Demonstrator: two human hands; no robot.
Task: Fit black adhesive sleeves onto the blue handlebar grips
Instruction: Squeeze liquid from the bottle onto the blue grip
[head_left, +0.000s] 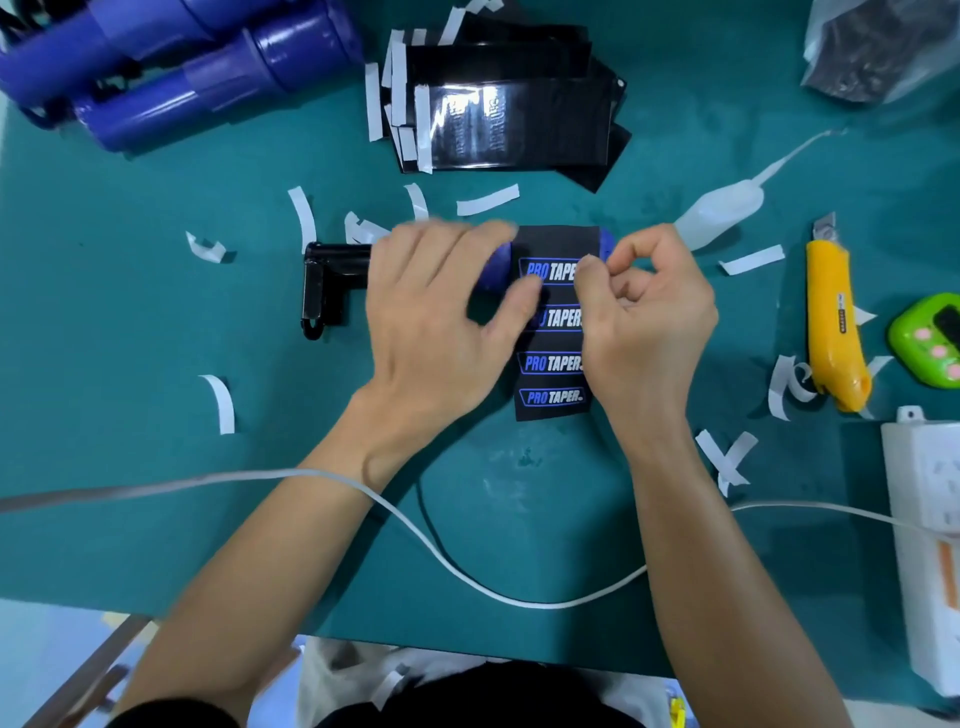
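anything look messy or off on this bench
Peeled white backing strips lie scattered across the green mat, and the yellow utility knife at the right lies with its blade out.

And there it is: "PRO TAPER" in blue and white lettering, printed four times down the flat black adhesive sleeve (553, 364), the top two only partly showing. White print on the glossy black sleeve stack (498, 124) is too blurred to read. Same story for the yellow utility knife (834, 322) and its label.
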